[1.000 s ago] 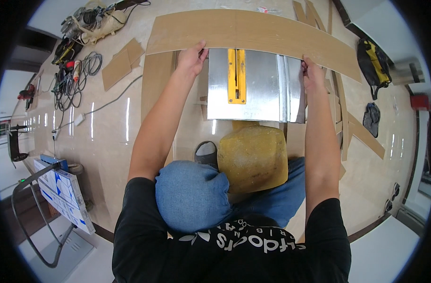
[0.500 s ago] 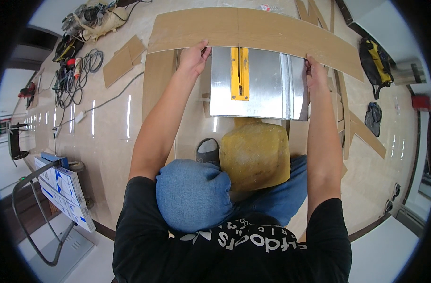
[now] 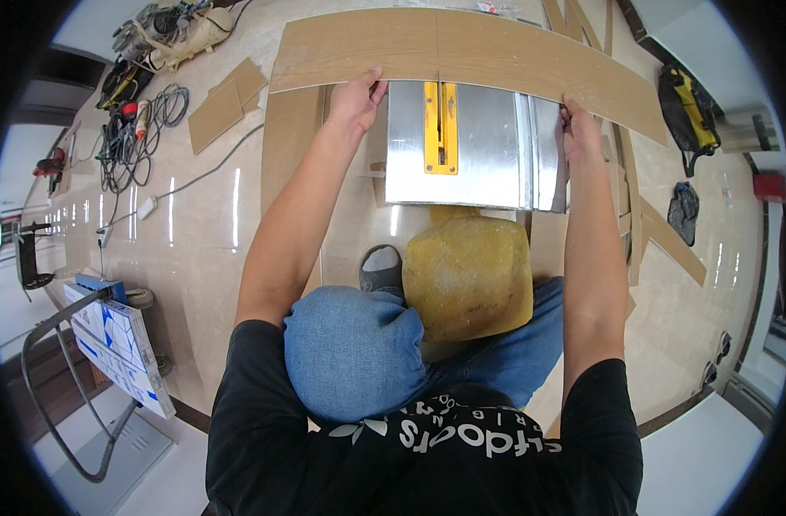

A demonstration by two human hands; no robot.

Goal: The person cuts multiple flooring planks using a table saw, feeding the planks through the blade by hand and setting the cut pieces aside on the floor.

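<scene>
A long wood-grain board (image 3: 359, 47) lies crosswise over the far part of a small metal saw table (image 3: 483, 146). My left hand (image 3: 356, 99) pinches its near edge left of the table. My right hand (image 3: 580, 129) grips the same edge past the table's right side. In the tabletop is a yellow slotted insert (image 3: 440, 129), whose far end the board covers. A thin dark line crosses the board in line with that slot; I cannot tell how deep it goes. Before my knees sits a worn yellow block-shaped thing (image 3: 468, 279).
Board strips (image 3: 668, 241) lie on the floor to the right, near a black-and-yellow bag (image 3: 690, 112). At left are coiled cables (image 3: 126, 146), board offcuts (image 3: 227, 105) and a cord with a white connector (image 3: 147, 209). A cart with a blue-and-white box (image 3: 118, 344) stands lower left.
The view has shifted slightly, so the table and the yellow insert appear a little higher. The board looks marginally nearer me over the tabletop. Both hands keep their hold.
</scene>
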